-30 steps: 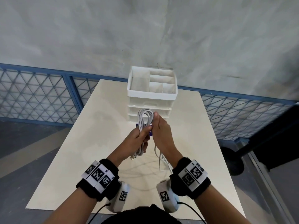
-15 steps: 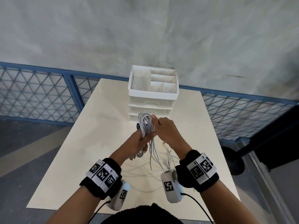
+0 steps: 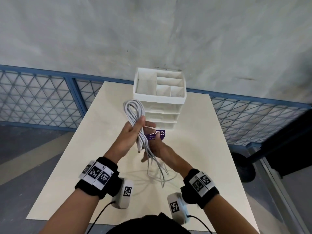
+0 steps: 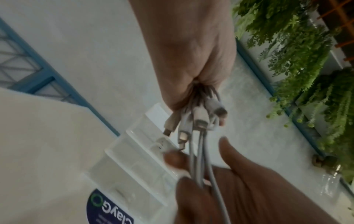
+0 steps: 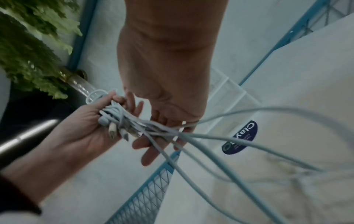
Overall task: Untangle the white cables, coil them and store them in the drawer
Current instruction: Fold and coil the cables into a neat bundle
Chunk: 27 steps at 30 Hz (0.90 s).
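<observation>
White cables [image 3: 135, 114] sit bunched in your left hand [image 3: 130, 137], raised above the table [image 3: 67, 166] in front of the drawer unit [image 3: 160, 105]. Your left fingers are curled round the middle of the bundle, thumb across the front; the looped end stands up above your fist, and the left wrist view shows several connector plugs [image 4: 199, 121] poking out below it. From there the loose strands [image 3: 157, 166] hang down and trail onto the tabletop between your forearms.

Your right hand [image 3: 157, 149] is just below the left one, on those hanging strands. Its fingers [image 5: 149, 151] are spread and mostly straight in the right wrist view, with the strands running across them. The left wrist view shows the thumb and a fingertip on either side of the strands, but blur keeps you from telling whether they truly pinch.

All three drawers of the unit look closed, and its open top tray [image 3: 146, 86] is divided into compartments. A purple sticker [image 3: 157, 135] lies on the table right in front of the unit, partly hidden behind your hands. Beyond the table runs a blue mesh fence [image 3: 42, 98]
</observation>
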Each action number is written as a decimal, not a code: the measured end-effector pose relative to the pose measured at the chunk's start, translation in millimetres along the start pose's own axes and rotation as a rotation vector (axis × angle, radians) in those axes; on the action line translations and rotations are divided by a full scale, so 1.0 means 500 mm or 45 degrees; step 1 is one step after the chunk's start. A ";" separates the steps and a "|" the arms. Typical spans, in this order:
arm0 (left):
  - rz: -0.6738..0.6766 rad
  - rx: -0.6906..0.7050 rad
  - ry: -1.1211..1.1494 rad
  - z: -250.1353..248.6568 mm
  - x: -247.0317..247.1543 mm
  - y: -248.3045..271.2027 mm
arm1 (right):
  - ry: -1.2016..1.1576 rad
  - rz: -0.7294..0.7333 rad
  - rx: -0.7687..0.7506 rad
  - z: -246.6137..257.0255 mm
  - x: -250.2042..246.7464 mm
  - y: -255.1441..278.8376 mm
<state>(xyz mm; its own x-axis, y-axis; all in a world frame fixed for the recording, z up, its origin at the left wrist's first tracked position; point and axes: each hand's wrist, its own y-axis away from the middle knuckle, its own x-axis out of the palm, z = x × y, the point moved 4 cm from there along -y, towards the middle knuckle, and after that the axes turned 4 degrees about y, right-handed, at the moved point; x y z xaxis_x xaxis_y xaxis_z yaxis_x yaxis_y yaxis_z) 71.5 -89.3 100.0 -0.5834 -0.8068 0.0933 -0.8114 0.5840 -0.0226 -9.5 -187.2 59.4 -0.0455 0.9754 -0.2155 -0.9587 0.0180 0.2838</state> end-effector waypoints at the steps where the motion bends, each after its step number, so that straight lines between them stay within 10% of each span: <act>1: -0.059 0.039 0.007 -0.006 -0.015 -0.008 | 0.090 0.068 0.020 -0.008 0.007 0.003; 5: -0.300 0.110 0.238 -0.013 -0.097 -0.033 | 0.302 0.176 0.074 -0.054 -0.016 0.022; 8: -0.376 0.088 -0.114 -0.004 -0.134 -0.034 | 0.441 0.117 0.032 -0.038 -0.059 0.033; 13: -0.090 -0.001 -0.785 0.072 -0.076 -0.022 | 0.784 0.208 -0.158 0.076 -0.058 0.030; 18: 0.124 -0.082 -0.297 0.113 0.015 0.018 | 0.808 0.064 -0.289 0.142 -0.069 0.017; 27: 0.269 -0.087 -0.415 0.079 0.049 0.046 | 0.895 -0.043 -0.216 0.145 -0.108 0.010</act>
<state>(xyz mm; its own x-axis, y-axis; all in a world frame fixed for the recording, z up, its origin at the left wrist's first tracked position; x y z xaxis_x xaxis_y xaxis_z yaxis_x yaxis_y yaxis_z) 37.3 -99.1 62.5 -0.7272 -0.6476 -0.2274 -0.6742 0.7361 0.0597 8.3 -224.1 140.3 -0.1300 0.6020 -0.7879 -0.9906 -0.0443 0.1295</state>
